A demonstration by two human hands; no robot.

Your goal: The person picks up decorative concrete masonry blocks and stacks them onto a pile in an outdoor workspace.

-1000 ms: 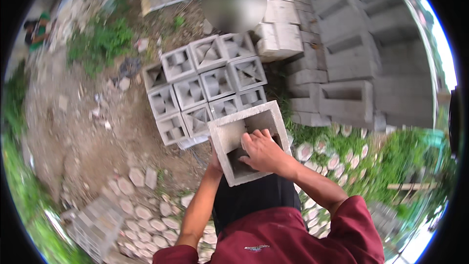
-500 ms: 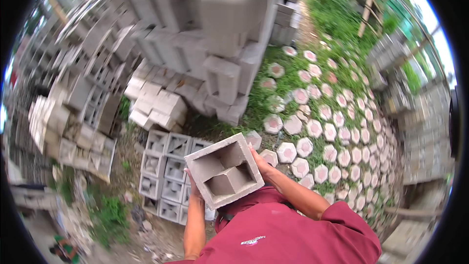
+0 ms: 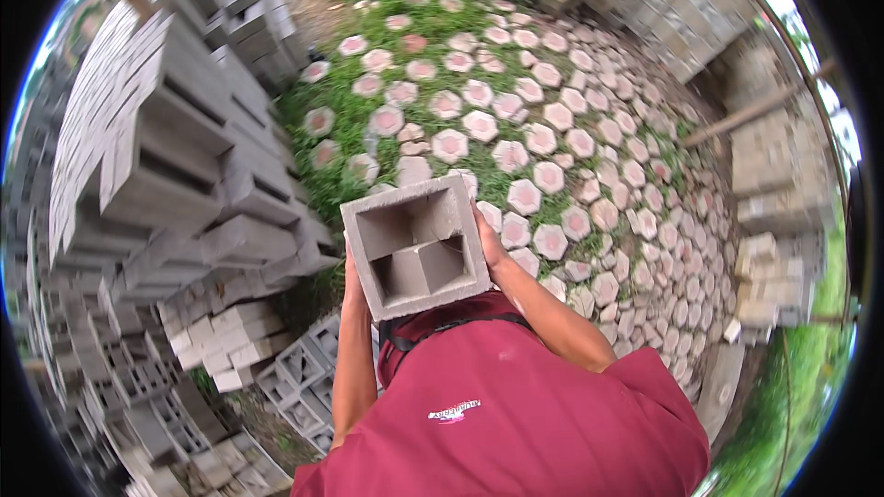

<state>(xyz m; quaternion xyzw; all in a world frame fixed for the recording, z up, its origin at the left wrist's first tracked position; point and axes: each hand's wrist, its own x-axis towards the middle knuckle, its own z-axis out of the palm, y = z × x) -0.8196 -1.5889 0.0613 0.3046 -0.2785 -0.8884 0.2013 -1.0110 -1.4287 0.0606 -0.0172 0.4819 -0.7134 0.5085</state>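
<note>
Block (image 3: 416,247) hollow face up toward camera, both hands' fingers gripping sides: left hand (image 3: 351,269), right hand (image 3: 486,241).

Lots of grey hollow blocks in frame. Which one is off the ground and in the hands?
The hollow concrete block at centre, cavities facing the camera, held between the left hand and right hand against the chest. All the others sit in the stacks or on the ground.

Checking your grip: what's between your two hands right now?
In the head view, only the hollow grey concrete block lies between them: left hand on its left side, right hand on its right.
</note>
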